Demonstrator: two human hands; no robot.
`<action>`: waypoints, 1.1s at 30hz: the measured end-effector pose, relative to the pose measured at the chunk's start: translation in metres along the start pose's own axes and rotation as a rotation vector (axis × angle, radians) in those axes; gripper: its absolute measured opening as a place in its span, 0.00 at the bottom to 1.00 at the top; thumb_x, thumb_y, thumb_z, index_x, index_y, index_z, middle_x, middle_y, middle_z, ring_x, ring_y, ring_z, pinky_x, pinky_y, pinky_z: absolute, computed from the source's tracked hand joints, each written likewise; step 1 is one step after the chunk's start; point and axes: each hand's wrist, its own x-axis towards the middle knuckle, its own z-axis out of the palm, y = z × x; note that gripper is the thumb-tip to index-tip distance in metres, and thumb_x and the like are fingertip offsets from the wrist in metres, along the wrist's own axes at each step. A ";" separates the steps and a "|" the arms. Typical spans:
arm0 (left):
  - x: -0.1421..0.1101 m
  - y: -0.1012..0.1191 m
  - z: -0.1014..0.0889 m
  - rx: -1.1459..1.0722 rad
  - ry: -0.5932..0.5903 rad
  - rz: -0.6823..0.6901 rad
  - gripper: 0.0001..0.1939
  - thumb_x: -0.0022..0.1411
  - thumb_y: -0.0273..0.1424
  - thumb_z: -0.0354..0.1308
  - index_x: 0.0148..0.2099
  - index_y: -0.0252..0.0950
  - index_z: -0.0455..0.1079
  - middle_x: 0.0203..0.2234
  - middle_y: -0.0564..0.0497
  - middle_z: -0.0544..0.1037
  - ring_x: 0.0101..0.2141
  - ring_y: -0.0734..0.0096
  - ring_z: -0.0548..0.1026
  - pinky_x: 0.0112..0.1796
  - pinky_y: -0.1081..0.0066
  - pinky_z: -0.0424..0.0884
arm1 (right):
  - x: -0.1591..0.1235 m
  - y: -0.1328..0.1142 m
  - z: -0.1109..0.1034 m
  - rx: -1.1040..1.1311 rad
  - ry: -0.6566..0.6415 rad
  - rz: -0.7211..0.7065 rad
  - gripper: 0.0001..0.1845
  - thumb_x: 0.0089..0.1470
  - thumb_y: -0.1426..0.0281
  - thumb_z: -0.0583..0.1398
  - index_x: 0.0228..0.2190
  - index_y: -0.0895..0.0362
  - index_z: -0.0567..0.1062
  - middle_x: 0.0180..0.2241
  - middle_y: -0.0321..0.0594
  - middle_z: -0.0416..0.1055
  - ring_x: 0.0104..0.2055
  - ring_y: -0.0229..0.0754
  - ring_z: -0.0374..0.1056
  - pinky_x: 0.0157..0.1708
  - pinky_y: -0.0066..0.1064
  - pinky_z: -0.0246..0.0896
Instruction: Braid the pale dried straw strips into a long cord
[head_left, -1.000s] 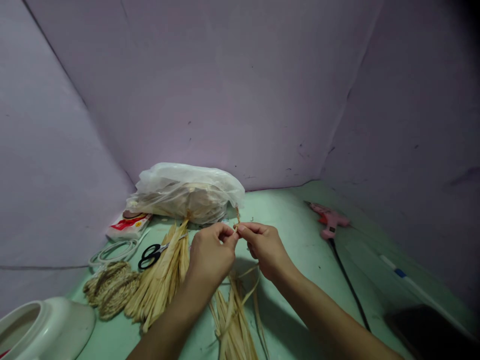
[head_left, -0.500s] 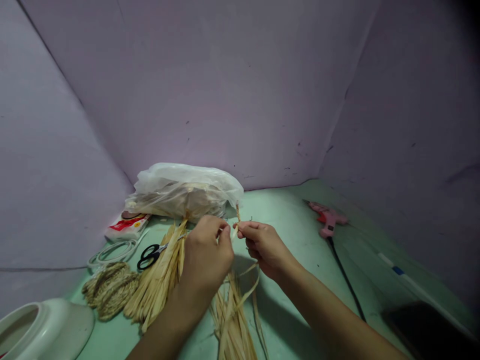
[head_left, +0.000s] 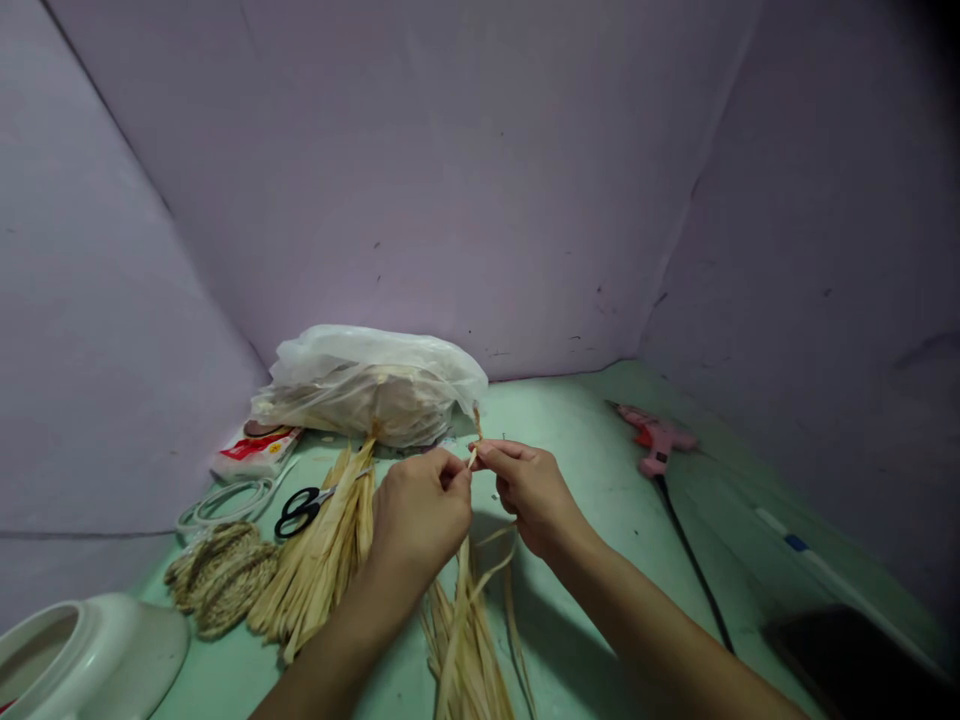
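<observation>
My right hand (head_left: 529, 490) pinches a thin braided or twisted cord (head_left: 478, 420) of dried plant fibre, whose upper end rises toward the plastic bag. Close beside it, my left hand (head_left: 424, 505) is closed on a pale fibre strip (head_left: 472, 458) that runs between the two hands. Below them hangs or lies a loose bundle of dry straw-coloured strips (head_left: 469, 650), partly hidden by my left forearm. A second bundle of dried strips (head_left: 322, 560) lies to the left, with black-handled scissors (head_left: 300, 512) against it.
A white plastic bag (head_left: 375, 350) lies against the back wall. On the left are a coiled braid (head_left: 223, 578), a white cable (head_left: 225, 505), a red-and-white packet (head_left: 259, 450) and a white ceramic vessel (head_left: 142, 650). To the right sit a pink glue gun (head_left: 656, 440) and a dark flat object (head_left: 847, 655).
My left hand drew slightly back from the cord with its fingers apart, then came back and closed on the strip. My right hand has kept its pinch in nearly the same place.
</observation>
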 end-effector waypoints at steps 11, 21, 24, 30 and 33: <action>-0.010 0.010 0.003 -0.053 0.074 0.222 0.11 0.54 0.31 0.47 0.30 0.37 0.71 0.25 0.50 0.75 0.27 0.72 0.70 0.30 0.74 0.61 | -0.001 -0.002 0.000 0.055 0.017 0.062 0.07 0.34 0.70 0.59 0.21 0.61 0.69 0.14 0.29 0.59 0.13 0.26 0.44 0.13 0.23 0.35; 0.018 -0.013 -0.001 -0.766 -0.391 -0.069 0.13 0.48 0.36 0.54 0.33 0.30 0.69 0.18 0.56 0.66 0.14 0.85 0.53 0.16 0.80 0.50 | -0.006 0.002 0.002 -0.084 -0.211 0.092 0.10 0.39 0.66 0.58 0.16 0.58 0.64 0.09 0.27 0.51 0.12 0.27 0.40 0.14 0.24 0.31; 0.017 -0.016 -0.003 -0.808 -0.427 -0.030 0.10 0.46 0.32 0.56 0.29 0.30 0.70 0.20 0.55 0.66 0.15 0.87 0.51 0.17 0.80 0.47 | -0.004 0.002 0.000 -0.098 -0.213 0.078 0.11 0.40 0.65 0.57 0.16 0.58 0.64 0.10 0.27 0.51 0.13 0.27 0.39 0.14 0.25 0.30; 0.017 -0.013 -0.001 -0.809 -0.337 -0.074 0.10 0.45 0.34 0.57 0.26 0.30 0.71 0.18 0.55 0.68 0.15 0.86 0.52 0.18 0.79 0.47 | -0.006 0.000 0.001 -0.116 -0.185 0.073 0.10 0.39 0.66 0.57 0.15 0.58 0.64 0.09 0.25 0.47 0.13 0.28 0.38 0.15 0.24 0.31; 0.018 -0.013 0.001 -0.773 -0.262 -0.098 0.10 0.45 0.34 0.56 0.24 0.31 0.70 0.15 0.55 0.67 0.15 0.85 0.53 0.18 0.78 0.48 | -0.006 -0.001 0.002 -0.176 -0.198 -0.020 0.11 0.42 0.66 0.57 0.15 0.59 0.64 0.10 0.27 0.49 0.14 0.28 0.40 0.15 0.24 0.35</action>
